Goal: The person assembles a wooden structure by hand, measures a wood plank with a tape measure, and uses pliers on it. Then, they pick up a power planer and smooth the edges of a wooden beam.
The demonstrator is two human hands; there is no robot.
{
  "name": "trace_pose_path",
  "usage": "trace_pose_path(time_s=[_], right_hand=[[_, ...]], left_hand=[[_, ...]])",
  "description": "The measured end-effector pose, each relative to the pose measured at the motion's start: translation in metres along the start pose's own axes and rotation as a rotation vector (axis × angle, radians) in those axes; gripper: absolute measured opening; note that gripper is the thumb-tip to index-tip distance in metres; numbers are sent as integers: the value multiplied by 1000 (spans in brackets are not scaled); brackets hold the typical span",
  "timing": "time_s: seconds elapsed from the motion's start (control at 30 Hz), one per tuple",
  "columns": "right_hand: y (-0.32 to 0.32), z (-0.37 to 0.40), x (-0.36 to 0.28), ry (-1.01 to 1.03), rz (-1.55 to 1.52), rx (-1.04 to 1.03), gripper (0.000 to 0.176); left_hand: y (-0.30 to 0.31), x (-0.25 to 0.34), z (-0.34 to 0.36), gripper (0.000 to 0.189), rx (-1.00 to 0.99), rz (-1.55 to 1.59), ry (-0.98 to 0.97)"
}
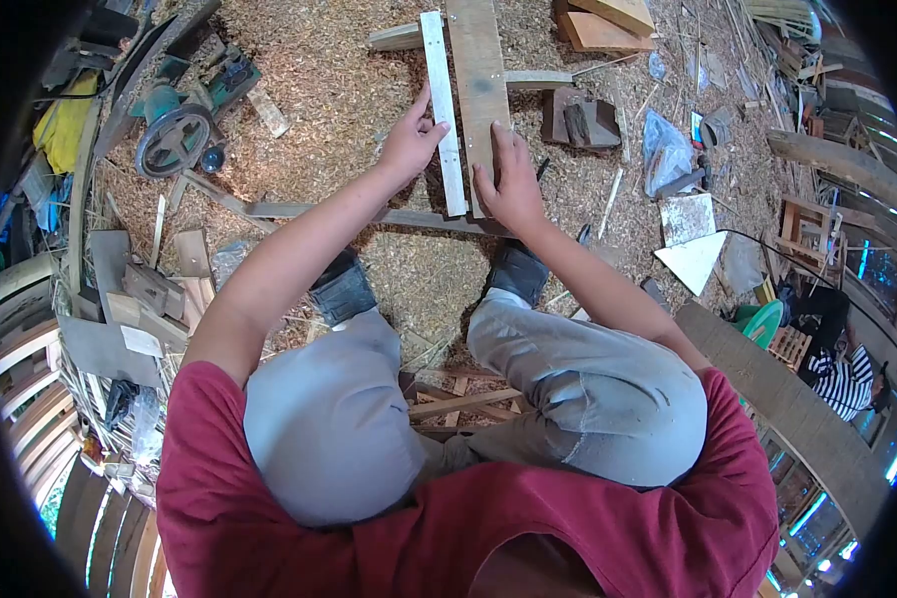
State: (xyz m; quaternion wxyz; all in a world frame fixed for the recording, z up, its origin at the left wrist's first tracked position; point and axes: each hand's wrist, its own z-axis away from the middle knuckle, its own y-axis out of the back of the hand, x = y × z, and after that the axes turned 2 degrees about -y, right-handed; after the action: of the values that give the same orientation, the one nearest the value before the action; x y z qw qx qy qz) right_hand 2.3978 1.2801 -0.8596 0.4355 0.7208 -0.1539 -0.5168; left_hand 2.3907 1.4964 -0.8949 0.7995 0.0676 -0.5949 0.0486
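Note:
My left hand (pixel 411 148) grips a narrow white wooden strip (pixel 441 100), its thumb on the face and its fingers along the left edge. Small dark dots mark the strip. Just right of it lies a wider brown wooden board (pixel 479 75), roughly parallel, with a thin gap between the two. On the near part of this board rests my right hand (pixel 514 189), fingers stretched forward and thumb apart. Both pieces lie across wooden supports, with their near ends at a crosswise wooden bar (pixel 399 216).
Wood shavings (pixel 319 60) cover the ground. A handwheel machine (pixel 174 140) stands at left. Dark wooden blocks (pixel 580 120), a plastic bag (pixel 665 149) and a white triangular piece (pixel 693 261) lie at right. A person in a striped shirt (pixel 842 384) is at far right.

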Motion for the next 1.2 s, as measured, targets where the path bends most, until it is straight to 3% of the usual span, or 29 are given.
trace_pose_path(time_s=[0.2,0.37,0.57,0.77,0.97,1.1,1.2], right_hand=[[1,-5,2,-20,-60,1,70],[0,-19,-2,-71,-41,9,68],[0,-28,-33,-229,30,-42,88],[-4,-26,-59,-201,257,41,95],[-12,-10,-55,42,383,-12,80],[-4,-6,-61,15,394,-78,75],[-11,-9,-60,14,409,-75,71]], left_hand=[[0,-3,-1,80,21,-31,43],[12,-4,-13,80,4,-69,196],[18,1,-22,76,-37,-27,335],[21,-7,-32,79,-49,-59,382],[23,-19,-38,84,-29,-86,389],[23,3,-29,87,-46,24,454],[25,12,-25,86,-42,-116,424]])
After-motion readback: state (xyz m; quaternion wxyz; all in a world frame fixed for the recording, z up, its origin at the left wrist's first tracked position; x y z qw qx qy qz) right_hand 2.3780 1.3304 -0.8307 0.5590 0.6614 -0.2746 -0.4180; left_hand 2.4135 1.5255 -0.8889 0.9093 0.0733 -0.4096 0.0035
